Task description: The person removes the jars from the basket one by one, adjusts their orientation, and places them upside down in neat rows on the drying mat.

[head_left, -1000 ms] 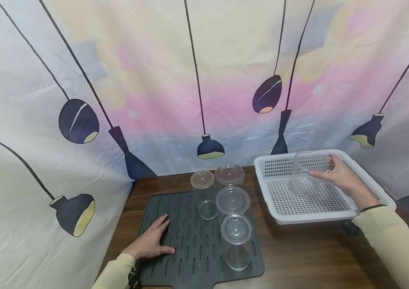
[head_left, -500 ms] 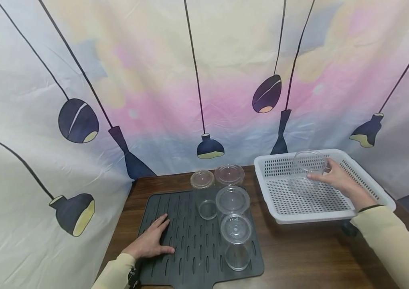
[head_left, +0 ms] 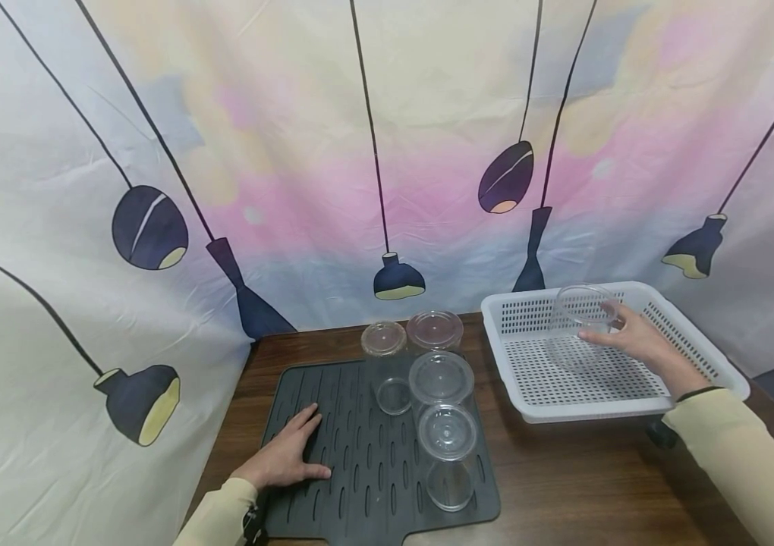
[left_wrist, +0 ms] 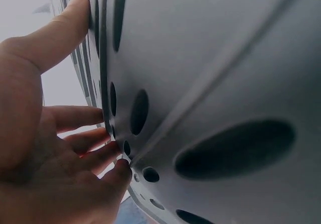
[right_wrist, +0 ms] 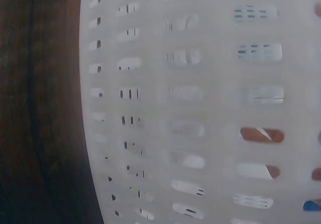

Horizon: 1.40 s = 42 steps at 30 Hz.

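Observation:
My left hand rests with spread fingers on the left part of a dark grey slotted mat. In the left wrist view, the fingertips and thumb of that hand meet the mat's surface. My right hand reaches over the rim of a white slotted plastic basket. Thumb and fingers hold the side of a clear glass standing inside it. The right wrist view is filled by the basket's wall, with bits of skin visible through its slots; the glass is mostly hidden there.
Several clear glasses stand along the right side of the mat, one at the front and a slim one at the back left. The brown wooden table extends under everything. A lamp-patterned cloth hangs behind.
My right hand has shifted slightly left and down on the glass, its thumb lower along the side. The glass stays in place, and my left hand has not moved.

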### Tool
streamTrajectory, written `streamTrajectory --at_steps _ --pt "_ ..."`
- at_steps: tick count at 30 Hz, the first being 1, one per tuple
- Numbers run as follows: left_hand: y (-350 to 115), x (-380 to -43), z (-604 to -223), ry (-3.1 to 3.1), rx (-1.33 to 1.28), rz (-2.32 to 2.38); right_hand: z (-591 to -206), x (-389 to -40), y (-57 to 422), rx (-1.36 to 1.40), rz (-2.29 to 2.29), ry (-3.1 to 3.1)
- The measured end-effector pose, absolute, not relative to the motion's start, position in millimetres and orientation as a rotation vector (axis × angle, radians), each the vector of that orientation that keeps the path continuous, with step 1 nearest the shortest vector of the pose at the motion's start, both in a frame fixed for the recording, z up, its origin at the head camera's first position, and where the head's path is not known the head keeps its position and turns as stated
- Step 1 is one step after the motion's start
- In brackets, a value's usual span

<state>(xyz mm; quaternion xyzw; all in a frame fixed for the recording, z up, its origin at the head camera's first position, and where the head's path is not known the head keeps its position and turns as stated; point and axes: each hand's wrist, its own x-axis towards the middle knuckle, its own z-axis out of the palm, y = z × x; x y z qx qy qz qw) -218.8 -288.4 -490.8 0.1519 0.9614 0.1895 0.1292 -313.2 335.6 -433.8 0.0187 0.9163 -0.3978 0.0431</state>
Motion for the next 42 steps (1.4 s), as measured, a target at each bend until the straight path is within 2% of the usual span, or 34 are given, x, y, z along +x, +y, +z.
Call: streamTrajectory --at_steps 23,42 --pt "-287 -218 -489 2.781 0.452 0.552 -427 -305 340 0.152 -1.291 2.894" --pt "-289 -218 -489 2.779 0.440 0.553 -419 -299 340 0.075 -1.409 2.987"
